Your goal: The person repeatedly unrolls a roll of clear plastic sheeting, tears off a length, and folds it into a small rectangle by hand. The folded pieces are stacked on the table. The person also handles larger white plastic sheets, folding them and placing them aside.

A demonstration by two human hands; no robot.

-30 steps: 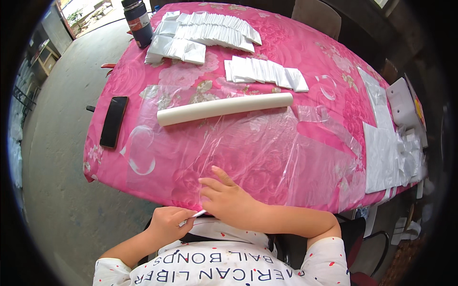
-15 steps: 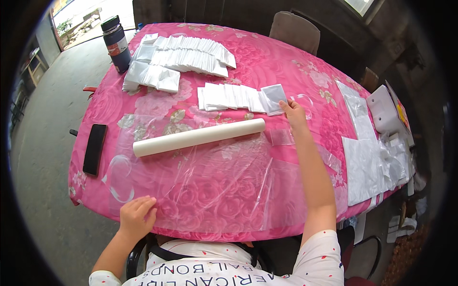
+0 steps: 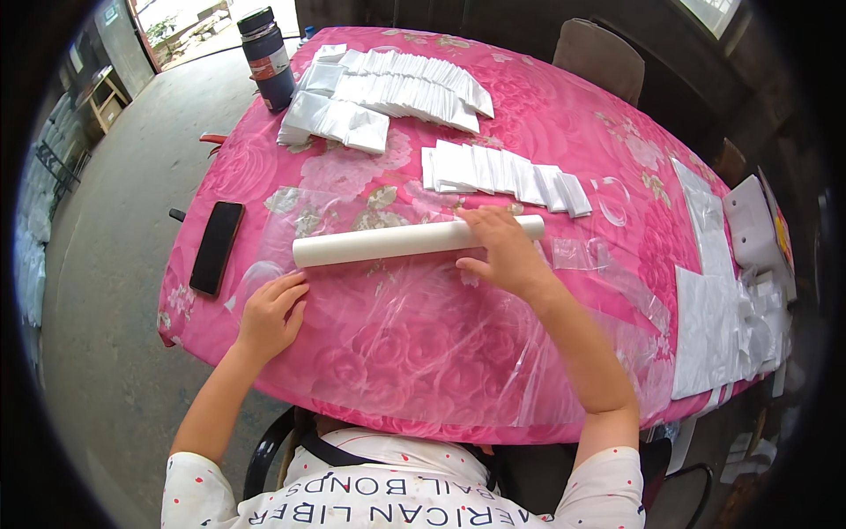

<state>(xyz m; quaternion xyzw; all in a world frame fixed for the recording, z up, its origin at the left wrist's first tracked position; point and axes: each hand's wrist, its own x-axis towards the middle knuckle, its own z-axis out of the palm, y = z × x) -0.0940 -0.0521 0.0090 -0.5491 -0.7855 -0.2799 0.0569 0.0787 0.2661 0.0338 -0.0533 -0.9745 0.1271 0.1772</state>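
A white tube (image 3: 388,242), smooth and roll-like, lies across a clear plastic sheet (image 3: 379,353) spread on the table. My right hand (image 3: 507,251) is over the tube's right part, fingers laid across its top and thumb apart on the near side, without a closed grip. Just below the tube's left end, my left hand (image 3: 275,313) rests on the sheet's left side, its fingers stretched out and holding nothing. Beyond the tube, a row of folded white packets (image 3: 493,172) lies overlapping.
Stacks of similar packets (image 3: 405,88) fill the far left, beside a dark flask (image 3: 269,66). A black phone (image 3: 217,247) lies at the left. White plastic bags (image 3: 714,335) and a white holder (image 3: 756,220) line the right edge. A chair (image 3: 599,60) stands behind the pink-clothed table (image 3: 520,79).
My right hand has left the last packet in the row and come back over the tube. My left hand has moved forward toward the tube's left end. The view has shifted slightly.
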